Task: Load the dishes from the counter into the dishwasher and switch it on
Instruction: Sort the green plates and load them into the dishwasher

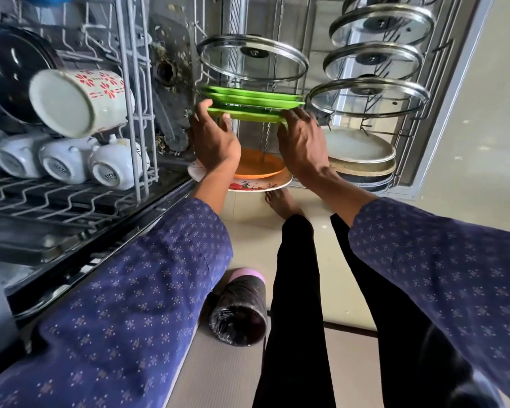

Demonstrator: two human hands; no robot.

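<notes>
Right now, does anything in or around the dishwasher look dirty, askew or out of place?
Yes. The dark panel between the racks carries scattered bits of debris around a round opening. A black roll lies on the floor by the person's legs. The floral mug lies tipped on its side atop the cups.

The only legible writing is a maker's stamp on the undersides of the white cups lying upturned in the dishwasher's upper rack. The nearest white cup (112, 169) reads "SISTA" in dark capitals inside a round mark. Its neighbour (62, 166) carries the same stamp, partly blurred. Nothing else carries readable text.
</notes>
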